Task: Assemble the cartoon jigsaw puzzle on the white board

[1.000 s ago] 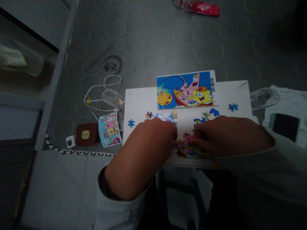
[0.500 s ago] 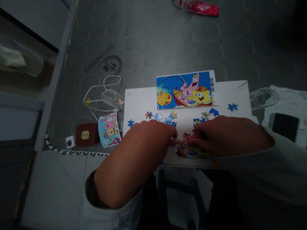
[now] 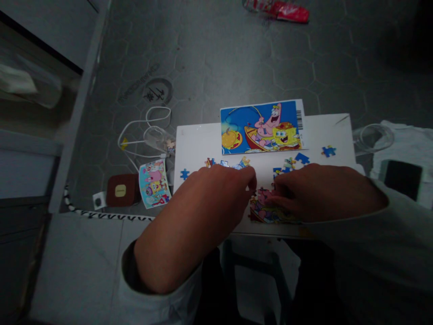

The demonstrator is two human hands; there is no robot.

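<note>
A partly joined jigsaw puzzle (image 3: 262, 212), pink, red and yellow, lies at the near edge of a white table (image 3: 198, 140). My left hand (image 3: 233, 187) is at its left side, with thumb and fingertips pinched on a small puzzle piece (image 3: 252, 194), mostly hidden. My right hand (image 3: 301, 189) covers the puzzle's right part, its fingers bent and gripping at the upper edge. Loose blue pieces lie beyond both hands, among them a blue edge piece (image 3: 302, 158) and a piece at the far right (image 3: 328, 151). A cartoon picture card (image 3: 262, 128) lies behind them.
Left of the table are a smaller picture sheet (image 3: 154, 183), a brown box (image 3: 121, 190) and a white cable (image 3: 130, 126). On the right stand a clear cup (image 3: 374, 136) and a dark phone-like object (image 3: 402, 179) on white cloth. A red wrapper (image 3: 292, 12) lies on the floor.
My left hand has moved slightly right and up, closer to the puzzle's left edge, and covers more of the loose pieces. My right hand has stayed in place.
</note>
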